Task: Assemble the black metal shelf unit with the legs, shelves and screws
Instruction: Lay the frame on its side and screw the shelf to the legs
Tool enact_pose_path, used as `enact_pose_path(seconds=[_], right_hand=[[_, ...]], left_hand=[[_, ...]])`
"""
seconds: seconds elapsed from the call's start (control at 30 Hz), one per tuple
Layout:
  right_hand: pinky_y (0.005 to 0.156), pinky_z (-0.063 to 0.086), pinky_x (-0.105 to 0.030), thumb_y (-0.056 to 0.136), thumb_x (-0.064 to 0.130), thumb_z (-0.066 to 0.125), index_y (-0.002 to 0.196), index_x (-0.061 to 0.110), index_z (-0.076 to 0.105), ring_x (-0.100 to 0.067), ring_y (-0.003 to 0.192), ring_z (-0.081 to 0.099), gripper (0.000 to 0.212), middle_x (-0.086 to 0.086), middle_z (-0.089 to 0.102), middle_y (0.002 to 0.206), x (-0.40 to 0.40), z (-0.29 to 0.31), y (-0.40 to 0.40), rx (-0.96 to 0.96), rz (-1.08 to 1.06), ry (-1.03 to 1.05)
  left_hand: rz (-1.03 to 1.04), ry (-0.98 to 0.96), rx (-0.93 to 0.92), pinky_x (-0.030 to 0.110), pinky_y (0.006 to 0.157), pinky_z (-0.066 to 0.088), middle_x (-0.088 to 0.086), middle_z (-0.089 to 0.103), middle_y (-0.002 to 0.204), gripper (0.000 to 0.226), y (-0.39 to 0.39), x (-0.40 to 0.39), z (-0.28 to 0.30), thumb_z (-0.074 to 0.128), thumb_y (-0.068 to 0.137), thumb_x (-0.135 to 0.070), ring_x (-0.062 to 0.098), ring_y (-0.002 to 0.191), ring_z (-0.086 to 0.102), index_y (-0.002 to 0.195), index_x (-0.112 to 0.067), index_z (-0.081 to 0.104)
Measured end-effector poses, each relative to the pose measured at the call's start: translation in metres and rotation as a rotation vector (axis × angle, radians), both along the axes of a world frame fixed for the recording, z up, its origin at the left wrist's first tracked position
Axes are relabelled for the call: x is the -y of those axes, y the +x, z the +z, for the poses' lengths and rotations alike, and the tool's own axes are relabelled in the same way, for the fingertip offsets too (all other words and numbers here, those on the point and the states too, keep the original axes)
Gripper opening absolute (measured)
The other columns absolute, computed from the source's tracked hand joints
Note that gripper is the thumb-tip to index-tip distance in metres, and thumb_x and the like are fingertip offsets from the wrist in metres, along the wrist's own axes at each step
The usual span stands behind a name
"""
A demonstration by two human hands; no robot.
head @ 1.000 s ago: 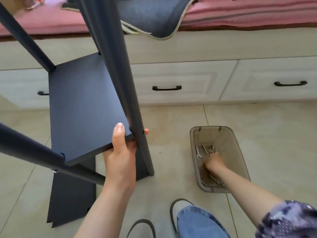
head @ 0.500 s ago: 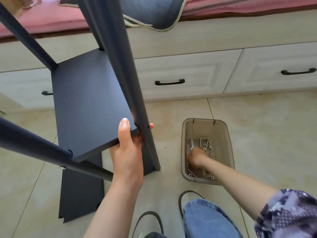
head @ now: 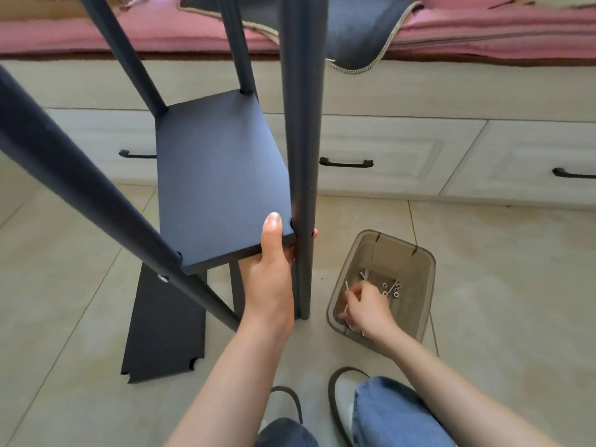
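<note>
Head view: shelf corner braced while a screw is fetched.
Left hand [head: 269,279] clamps the flat black metal shelf [head: 219,185] against the near black tubular leg [head: 301,175], aligning holes; right hand [head: 364,309] pinches a long silver screw [head: 346,296] in the translucent brown plastic bin [head: 416,262].

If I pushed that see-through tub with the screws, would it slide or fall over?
The tub would probably slide: it looks like thin plastic on smooth floor tiles. It's wide and low, so tipping seems unlikely. The loose screws would likely rattle.

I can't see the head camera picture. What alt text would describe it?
A person's left hand holds a black shelf against an upright black leg of a half-built shelf unit, while the right hand pinches a screw in a translucent bin of hardware on the tile floor. A spare shelf panel lies flat below.
</note>
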State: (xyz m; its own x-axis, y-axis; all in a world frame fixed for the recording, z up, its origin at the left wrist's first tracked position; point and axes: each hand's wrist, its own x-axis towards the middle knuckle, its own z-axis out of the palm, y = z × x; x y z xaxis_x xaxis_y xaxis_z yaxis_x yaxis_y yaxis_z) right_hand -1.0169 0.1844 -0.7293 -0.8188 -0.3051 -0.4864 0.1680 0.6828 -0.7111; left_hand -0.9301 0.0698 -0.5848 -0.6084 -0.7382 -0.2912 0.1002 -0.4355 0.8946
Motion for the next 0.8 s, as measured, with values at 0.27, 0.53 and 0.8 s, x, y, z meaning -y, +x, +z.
enact_pose_path(seconds=[0.27, 0.53, 0.8], right_hand=[[0.065, 0.058, -0.030, 0.098, 0.019, 0.058, 0.090, 0.016, 0.063, -0.013, 0.058, 0.069, 0.009, -0.002, 0.072, 0.070, 0.014, 0.146, 0.003, -0.226, 0.175, -0.319], [0.055, 0.051, -0.031, 0.090, 0.012, 0.066, 0.074, 0.014, 0.062, -0.016, 0.048, 0.062, 0.017, -0.004, 0.069, 0.061, 0.009, 0.182, 0.033, -0.305, 0.202, -0.477], [0.058, 0.050, -0.028, 0.086, 0.017, 0.072, 0.072, 0.023, 0.064, -0.011, 0.057, 0.063, 0.017, 0.002, 0.068, 0.065, 0.006, 0.173, 0.030, -0.366, 0.222, -0.431]], left_hand=[[0.042, -0.031, 0.001, 0.024, 0.085, 0.058, 0.010, 0.070, 0.125, 0.053, 0.003, 0.003, -0.009, 0.058, 0.092, -0.052, 0.022, 0.110, 0.070, 0.134, -0.020, 0.057], [0.155, -0.012, -0.096, 0.043, 0.100, 0.055, -0.003, 0.071, 0.122, 0.036, 0.004, 0.002, -0.002, 0.066, 0.094, -0.025, 0.019, 0.112, 0.069, 0.129, -0.027, 0.057], [0.160, -0.023, -0.110, 0.038, 0.094, 0.058, -0.010, 0.074, 0.108, 0.034, 0.004, 0.003, -0.005, 0.070, 0.085, -0.030, 0.015, 0.104, 0.071, 0.118, -0.029, 0.062]])
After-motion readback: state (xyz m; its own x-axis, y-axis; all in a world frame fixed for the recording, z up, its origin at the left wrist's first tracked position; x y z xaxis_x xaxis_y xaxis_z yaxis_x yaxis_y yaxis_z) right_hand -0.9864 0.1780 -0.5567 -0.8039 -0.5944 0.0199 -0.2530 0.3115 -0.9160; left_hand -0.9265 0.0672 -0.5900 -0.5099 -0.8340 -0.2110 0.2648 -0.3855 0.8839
